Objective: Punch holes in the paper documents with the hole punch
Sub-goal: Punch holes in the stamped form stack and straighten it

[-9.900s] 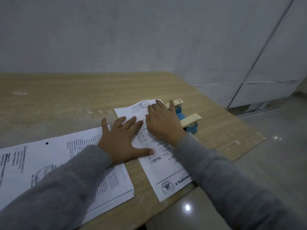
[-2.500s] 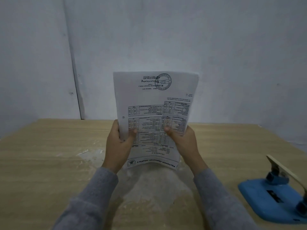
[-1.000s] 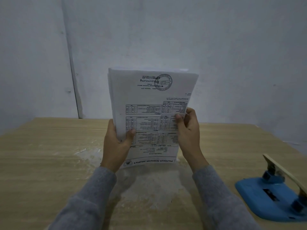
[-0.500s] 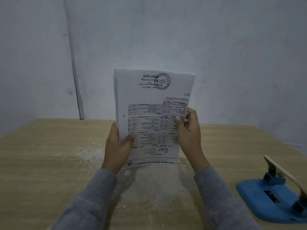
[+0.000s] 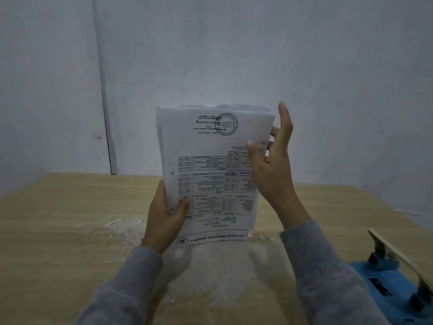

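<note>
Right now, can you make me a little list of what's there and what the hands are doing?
papers: a stack of printed sheets, held upright, bottom edge on the table, print upside down
left hand: grips the stack's lower left edge
right hand: at the upper right edge, thumb on the front sheet, fingers behind, one finger raised
hole punch: blue, on the table at the right, nobody touching it
table: wooden
holes: small punched hole near the left edge
</note>
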